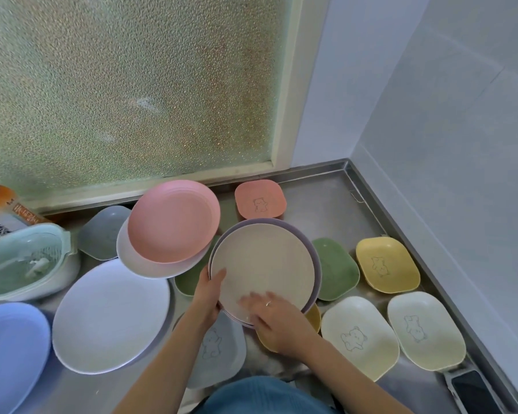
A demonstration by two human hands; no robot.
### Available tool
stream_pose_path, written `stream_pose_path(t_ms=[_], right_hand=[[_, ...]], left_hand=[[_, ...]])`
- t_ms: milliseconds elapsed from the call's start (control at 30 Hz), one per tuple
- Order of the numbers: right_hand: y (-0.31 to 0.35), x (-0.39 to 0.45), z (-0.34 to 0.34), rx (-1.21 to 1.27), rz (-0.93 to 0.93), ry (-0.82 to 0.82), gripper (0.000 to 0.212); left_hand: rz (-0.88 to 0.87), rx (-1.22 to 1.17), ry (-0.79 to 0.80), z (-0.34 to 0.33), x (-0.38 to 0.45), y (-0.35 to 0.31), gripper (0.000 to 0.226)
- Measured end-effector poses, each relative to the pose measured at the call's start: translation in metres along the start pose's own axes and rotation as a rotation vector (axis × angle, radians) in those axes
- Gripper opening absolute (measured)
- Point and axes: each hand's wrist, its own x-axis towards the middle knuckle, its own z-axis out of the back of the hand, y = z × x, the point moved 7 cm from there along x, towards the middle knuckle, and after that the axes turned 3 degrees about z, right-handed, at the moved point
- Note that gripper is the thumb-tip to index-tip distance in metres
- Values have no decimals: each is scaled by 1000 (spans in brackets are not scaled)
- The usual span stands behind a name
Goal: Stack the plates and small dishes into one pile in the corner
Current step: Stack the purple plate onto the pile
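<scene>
In the head view, a beige plate (262,265) lying on a purple plate (317,264) is held above the steel worktop (320,201), so the step in hand seems to be the gathering of round plates into one small stack. The left hand (207,294) is curled around the near left rim, thumb on top, and its grip is closed on this pair. The right hand (277,319) is laid on the near part of the beige plate with fingers rather straight and blurred; whether the rim is pinched cannot be told. A pink plate (172,221) on a white plate (150,264) is seen just to the left, its support hidden. The far right corner is still bare, with small dishes around: a salmon dish (260,203), a green dish (335,268), a yellow dish (388,264). Probably the held stack must next be carried over these dishes and set down flat in the corner.
</scene>
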Motion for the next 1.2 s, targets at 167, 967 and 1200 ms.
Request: stream_pose_path(t_ms=[167, 967, 1200], right_hand=[[-74, -11, 46, 99, -320, -528, 51], [-143, 11, 68, 253, -496, -495, 50], [-140, 14, 65, 305, -485, -479, 51]], left_hand=[[-164, 314, 30, -4, -9, -17, 61], [-299, 559, 39, -13, -20, -32, 69], [-341, 537, 14, -7, -23, -26, 69]])
